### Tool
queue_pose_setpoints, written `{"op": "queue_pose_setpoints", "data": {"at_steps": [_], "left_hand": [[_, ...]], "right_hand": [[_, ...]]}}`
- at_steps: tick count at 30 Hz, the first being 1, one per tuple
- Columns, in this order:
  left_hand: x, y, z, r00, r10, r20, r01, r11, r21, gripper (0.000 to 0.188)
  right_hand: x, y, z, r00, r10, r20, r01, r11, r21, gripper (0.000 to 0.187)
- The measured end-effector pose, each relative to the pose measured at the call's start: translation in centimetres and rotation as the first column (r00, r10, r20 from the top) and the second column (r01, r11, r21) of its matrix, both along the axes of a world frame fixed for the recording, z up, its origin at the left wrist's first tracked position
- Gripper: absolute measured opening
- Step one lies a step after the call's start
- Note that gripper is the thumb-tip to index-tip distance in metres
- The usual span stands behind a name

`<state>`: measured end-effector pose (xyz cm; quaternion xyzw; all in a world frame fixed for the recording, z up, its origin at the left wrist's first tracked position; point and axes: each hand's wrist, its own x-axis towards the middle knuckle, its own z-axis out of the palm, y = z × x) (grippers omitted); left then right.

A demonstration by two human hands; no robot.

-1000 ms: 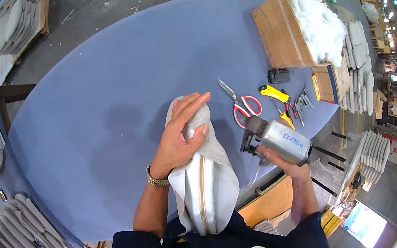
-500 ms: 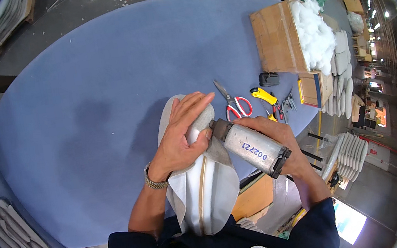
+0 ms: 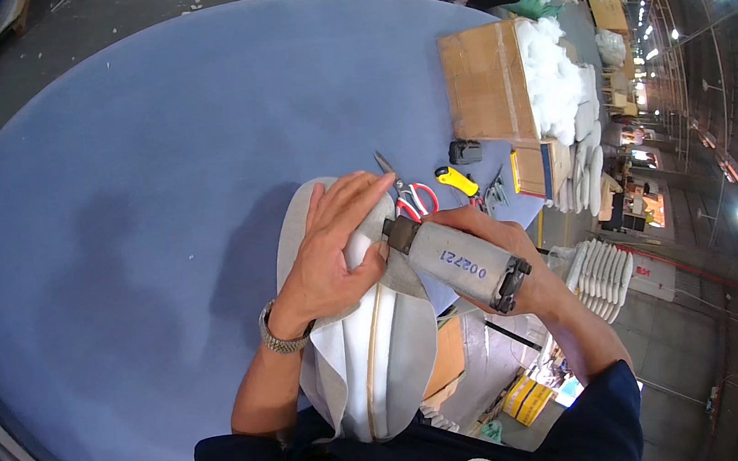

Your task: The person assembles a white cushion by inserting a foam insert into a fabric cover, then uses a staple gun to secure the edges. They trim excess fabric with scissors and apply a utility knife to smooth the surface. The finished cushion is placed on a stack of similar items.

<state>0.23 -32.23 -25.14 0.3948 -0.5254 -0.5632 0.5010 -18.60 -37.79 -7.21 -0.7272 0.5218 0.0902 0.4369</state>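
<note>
A long grey fabric-covered pad (image 3: 416, 349) stands tilted against my body. Its cover parts along the middle, showing white padding and a thin brown strip. My left hand (image 3: 331, 258), with a metal watch on the wrist, grips the far end, thumb pressing into the fold and fingers lying over the fabric. In my right hand (image 3: 509, 245) is a grey metal staple gun (image 3: 456, 263), its dark nose against the fabric edge beside my left thumb. The staple gun hides most of the right fingers.
Scissors with red-and-white handles (image 3: 413, 197), a yellow utility knife (image 3: 456, 180) and a black block (image 3: 464, 151) lie on the blue table (image 3: 144, 120). At the right edge sits a cardboard box (image 3: 484, 83) of white stuffing (image 3: 549, 70). Stacked grey pads (image 3: 600, 271) stand beyond.
The view has shifted, so the table and tools appear further left. Both hands keep their hold, and the staple gun's nose stays by the left thumb.
</note>
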Motion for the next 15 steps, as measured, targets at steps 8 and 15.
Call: {"op": "queue_pose_setpoints", "data": {"at_steps": [8,15], "left_hand": [[1.5,-1.7,-0.8,0.996,0.008,-0.085,-0.014,0.997,-0.073,0.048],[-0.8,-9.1,-2.4,0.945,-0.327,0.005,0.321,0.931,0.174,0.074]], "right_hand": [[1.5,-1.1,0.1,0.986,0.056,-0.158,-0.050,0.998,0.038,0.080],[2.2,-0.9,0.1,0.986,0.058,-0.157,-0.060,0.998,-0.010,0.080]]}}
